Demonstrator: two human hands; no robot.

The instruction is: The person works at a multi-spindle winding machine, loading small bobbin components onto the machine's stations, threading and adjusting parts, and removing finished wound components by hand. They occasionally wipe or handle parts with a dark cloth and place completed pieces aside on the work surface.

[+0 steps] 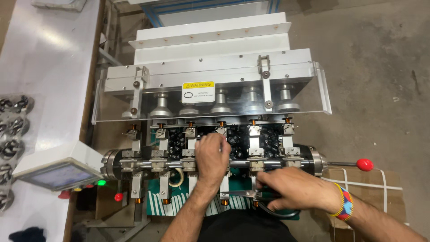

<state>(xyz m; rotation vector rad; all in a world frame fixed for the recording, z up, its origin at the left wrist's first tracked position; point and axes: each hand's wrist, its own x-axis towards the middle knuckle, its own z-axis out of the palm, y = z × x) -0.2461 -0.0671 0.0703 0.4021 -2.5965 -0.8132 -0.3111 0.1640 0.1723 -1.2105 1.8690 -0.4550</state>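
Head view: the left hand [212, 155] lies palm-down on the machine's steel shaft [237, 164], fingers together and curled among the small black parts [235, 134] behind it. The right hand [293, 188], a beaded bracelet [343, 204] on its wrist, grips black-handled scissors [244, 194] just beside the shaft, blades pointing left.

Single head-worn view, steeply downward and close over the machine [210, 89], probably near arm's length.

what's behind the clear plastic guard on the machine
Behind the clear guard stands a row of silver cone-shaped metal spindles. A yellow and white warning sticker covers part of one; their upper ends are hidden inside the metal housing.
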